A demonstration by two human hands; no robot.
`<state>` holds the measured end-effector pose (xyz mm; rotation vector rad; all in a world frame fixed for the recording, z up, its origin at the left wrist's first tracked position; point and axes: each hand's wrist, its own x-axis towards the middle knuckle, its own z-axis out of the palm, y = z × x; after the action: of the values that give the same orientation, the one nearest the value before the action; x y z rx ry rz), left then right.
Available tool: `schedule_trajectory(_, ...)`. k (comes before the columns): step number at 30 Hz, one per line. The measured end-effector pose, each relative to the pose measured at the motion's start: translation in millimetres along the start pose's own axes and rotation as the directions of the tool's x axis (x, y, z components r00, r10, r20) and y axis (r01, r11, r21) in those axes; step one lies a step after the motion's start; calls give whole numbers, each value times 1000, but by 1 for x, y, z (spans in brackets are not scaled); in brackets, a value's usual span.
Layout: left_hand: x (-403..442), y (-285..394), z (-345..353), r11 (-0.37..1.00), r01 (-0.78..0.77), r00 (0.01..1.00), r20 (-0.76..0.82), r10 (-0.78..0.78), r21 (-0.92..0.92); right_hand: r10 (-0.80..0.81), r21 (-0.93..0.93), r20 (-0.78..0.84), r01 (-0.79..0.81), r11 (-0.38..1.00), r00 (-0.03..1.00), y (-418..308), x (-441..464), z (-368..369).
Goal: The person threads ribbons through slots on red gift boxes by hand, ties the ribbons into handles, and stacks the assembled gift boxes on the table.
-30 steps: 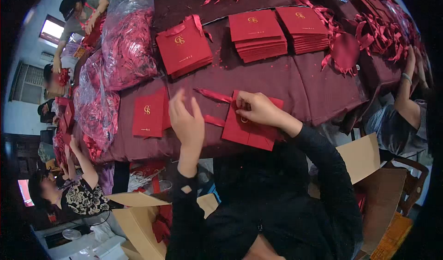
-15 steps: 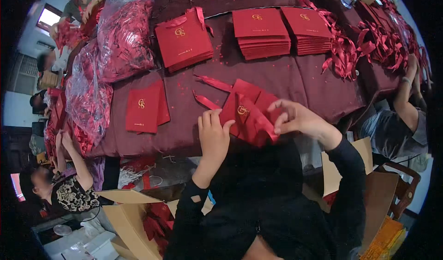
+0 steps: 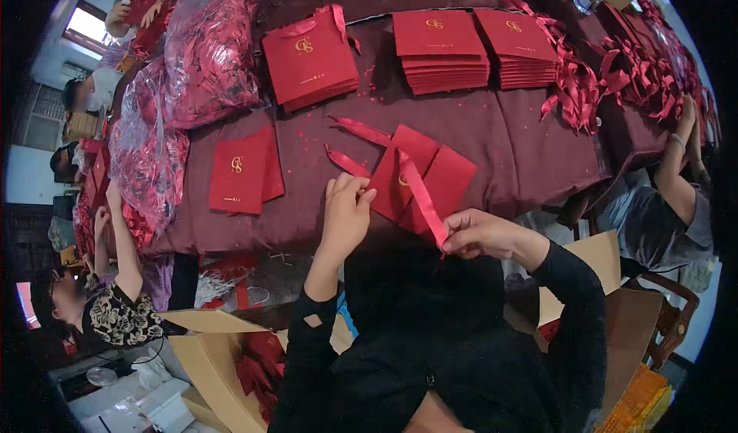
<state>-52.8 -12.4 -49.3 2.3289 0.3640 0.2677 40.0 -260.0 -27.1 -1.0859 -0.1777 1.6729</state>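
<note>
A red paper gift bag (image 3: 453,175) with a gold logo lies at an angle near the table's front edge. My left hand (image 3: 346,211) is closed at the bag's left corner, thumb against the fingers. Just above it, two loose ends of red ribbon (image 3: 358,131) stick out from the bag's far left side. With its thumb and fingers my right hand (image 3: 480,234) pinches the lower end of a ribbon handle (image 3: 420,191). That ribbon runs taut across the bag's front and partly covers the logo.
Stacks of red bags (image 3: 311,64) stand farther back, with another pile (image 3: 442,44) to their right. Two bags (image 3: 238,173) lie at left beside clear plastic sacks (image 3: 211,64). Ribbon bunches (image 3: 576,87) lie at right. Open cartons (image 3: 211,371) flank me; other people work around the table.
My right hand has moved down and now draws the ribbon straight across the bag. The bag lies flatter. My left hand has shifted slightly, its fingers more curled.
</note>
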Motion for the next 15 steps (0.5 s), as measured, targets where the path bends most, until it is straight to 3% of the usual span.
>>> schedule_trajectory(4, 0, -3, -1, 1000, 4, 999, 36, -4, 9, -110, 252, -2, 107, 962, 994, -12, -3, 16)
schedule_trajectory(5, 0, -3, 0, 1000, 10, 1000, 29, -10, 6, -215, 280, 36, 197, 940, 976, -12, -3, 15)
schedule_trajectory(6, 0, -2, 0, 1000, 16, 1000, 22, -16, 2, -215, 281, 37, 196, 940, 976, -13, -1, 17)
schedule_trajectory(8, 0, -1, -1, 999, 39, 999, 34, -39, 0, -412, 376, -78, 409, 831, 908, -13, 4, 23)
schedule_trajectory(10, 0, 0, -1, 998, 61, 997, 45, -61, -3, -458, 433, -75, 443, 785, 886, -13, 12, 22)
schedule_trajectory(13, -2, 4, 1, 992, 83, 997, 4, -83, -94, -614, 94, -264, 653, 751, 744, -15, 35, 34)
schedule_trajectory(15, -5, 8, 0, 992, 77, 997, -9, -79, -97, -713, -298, -313, 648, 701, 628, -11, 56, 34)
